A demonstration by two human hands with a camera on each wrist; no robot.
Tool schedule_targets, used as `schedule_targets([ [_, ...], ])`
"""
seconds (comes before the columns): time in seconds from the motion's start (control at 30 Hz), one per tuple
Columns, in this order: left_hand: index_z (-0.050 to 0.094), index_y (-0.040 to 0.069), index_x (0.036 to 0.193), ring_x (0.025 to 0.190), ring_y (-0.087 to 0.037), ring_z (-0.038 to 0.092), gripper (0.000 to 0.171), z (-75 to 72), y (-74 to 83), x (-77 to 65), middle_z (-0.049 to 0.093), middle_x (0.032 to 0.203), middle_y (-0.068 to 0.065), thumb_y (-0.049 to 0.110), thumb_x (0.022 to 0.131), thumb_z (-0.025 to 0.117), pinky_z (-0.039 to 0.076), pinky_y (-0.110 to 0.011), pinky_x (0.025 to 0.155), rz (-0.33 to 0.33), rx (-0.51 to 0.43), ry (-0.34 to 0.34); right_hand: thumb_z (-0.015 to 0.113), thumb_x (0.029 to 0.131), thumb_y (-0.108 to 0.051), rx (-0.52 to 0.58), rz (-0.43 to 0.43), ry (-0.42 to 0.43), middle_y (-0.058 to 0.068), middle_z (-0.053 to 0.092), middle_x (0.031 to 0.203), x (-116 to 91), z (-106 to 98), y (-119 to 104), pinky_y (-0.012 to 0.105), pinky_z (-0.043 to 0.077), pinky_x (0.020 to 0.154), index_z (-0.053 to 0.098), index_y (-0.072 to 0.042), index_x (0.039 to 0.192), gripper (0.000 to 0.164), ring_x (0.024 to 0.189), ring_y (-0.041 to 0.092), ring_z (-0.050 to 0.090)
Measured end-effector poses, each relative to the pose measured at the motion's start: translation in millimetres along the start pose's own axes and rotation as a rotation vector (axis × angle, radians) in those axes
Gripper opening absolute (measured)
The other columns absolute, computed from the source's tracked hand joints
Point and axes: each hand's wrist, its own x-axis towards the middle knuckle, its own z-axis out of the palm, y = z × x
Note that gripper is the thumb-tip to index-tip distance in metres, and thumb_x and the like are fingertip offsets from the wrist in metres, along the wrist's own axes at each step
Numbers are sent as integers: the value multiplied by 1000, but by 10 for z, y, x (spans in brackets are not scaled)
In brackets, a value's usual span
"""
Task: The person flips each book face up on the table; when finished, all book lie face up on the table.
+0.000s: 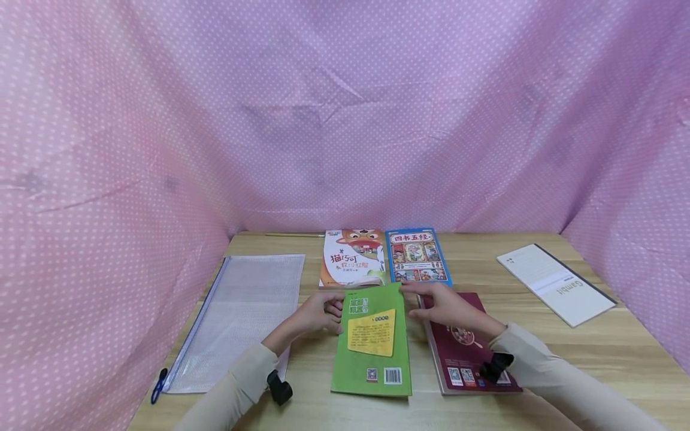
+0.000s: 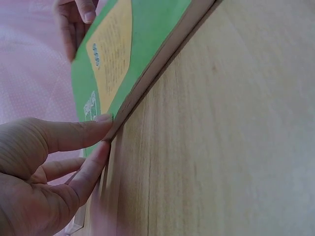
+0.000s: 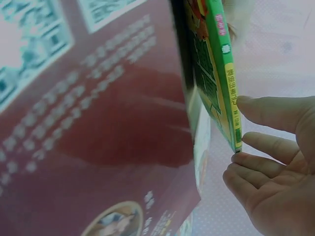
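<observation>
i'm using the maroon book point(image 1: 458, 360) as my landmark. just left of it, and apart from it, the green book point(image 1: 372, 341) is sitting over the tabletop point(image 1: 312, 383), back cover up; how far it is lifting, i cannot tell. to my eye both sides are needing support, so i'd be keeping the near end level and clear of the maroon book. the left hand point(image 1: 318, 314), on the side away from the maroon book, is pinching the green book's edge between thumb and finger. the right hand point(image 1: 444, 308), reaching above the maroon book's far end, is spreading thumb and fingers, their tips meeting the spine point(image 3: 231, 83) side near its far corner; i'd be firming that side, since a one-sided hold could be twisting the covers. the green book's barcode end is pointing toward the person, its title end away, its long axis running near to far. beyond the maroon book and leftward, the cat picture book point(image 1: 350, 263) is lying near that title end, so i'd be watching for snagging.
</observation>
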Motion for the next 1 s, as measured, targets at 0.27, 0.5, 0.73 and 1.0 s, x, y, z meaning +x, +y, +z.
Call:
schedule_targets([
  [0.27,53,-8,142,97,-19,63,78,30,11,10,61,113,-15,-13,71,83,60,-26,86,10,-21,-5,77,90,-14,101,-17,7,19,48,155,32,-65,-74,61,36,116,56,-7,146,60,146,44,40],
  [0.5,51,-10,142,97,-19,62,78,100,34,19,59,114,-17,-13,71,83,61,-24,85,21,-82,-13,78,88,-14,162,-28,28,20,45,157,60,-89,-57,59,35,118,54,-6,147,64,145,44,40],
  [0.73,48,-11,144,98,-20,61,81,151,48,56,59,115,-18,-13,71,83,60,-26,87,34,-86,-19,79,87,-15,192,-35,46,17,45,157,60,-104,-33,54,36,117,54,-8,148,66,146,42,39],
  [1.0,47,-12,144,98,-19,62,81,225,104,86,59,116,-18,-14,72,82,61,-26,86,37,-79,-27,79,86,-12,223,-56,48,20,39,160,47,-157,-69,53,41,112,51,-4,148,68,145,44,40],
])
